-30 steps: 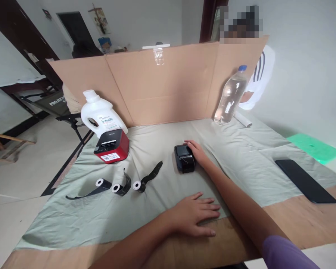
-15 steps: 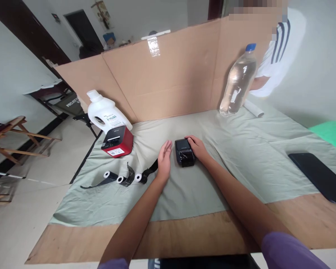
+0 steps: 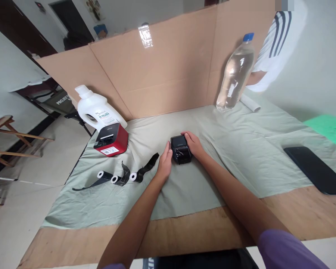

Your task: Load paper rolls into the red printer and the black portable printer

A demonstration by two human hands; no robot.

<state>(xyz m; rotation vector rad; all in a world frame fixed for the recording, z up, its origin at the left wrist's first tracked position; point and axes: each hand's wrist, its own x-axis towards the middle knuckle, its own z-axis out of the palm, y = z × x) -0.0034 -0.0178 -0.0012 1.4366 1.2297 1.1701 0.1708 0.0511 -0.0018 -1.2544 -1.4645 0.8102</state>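
Note:
A small black portable printer (image 3: 181, 150) with a glossy front sits on the cloth, between my two hands. My right hand (image 3: 195, 145) grips its right side, with the fingers curled over the far corner. Against its left side presses my left hand (image 3: 165, 161), fingers together and thumb toward the printer. Left of that hand lie three black rolls with white ends: a near roll (image 3: 136, 176), a middle roll (image 3: 117, 179) and a far-left roll (image 3: 104, 175), each with a loose black strip trailing off. Behind them stands a red and black box-shaped printer (image 3: 120, 139).
A white jug (image 3: 100, 110) leans behind the red printer. A cardboard panel (image 3: 162, 74) closes off the back. At the back right are a water bottle (image 3: 236, 74), a white tube (image 3: 250, 103) and a person's white sleeve (image 3: 281, 45). A phone (image 3: 315, 168) lies at the right.
My left hand has moved right and come against the printer's left side. My right hand keeps its hold. The whole view has shifted slightly.

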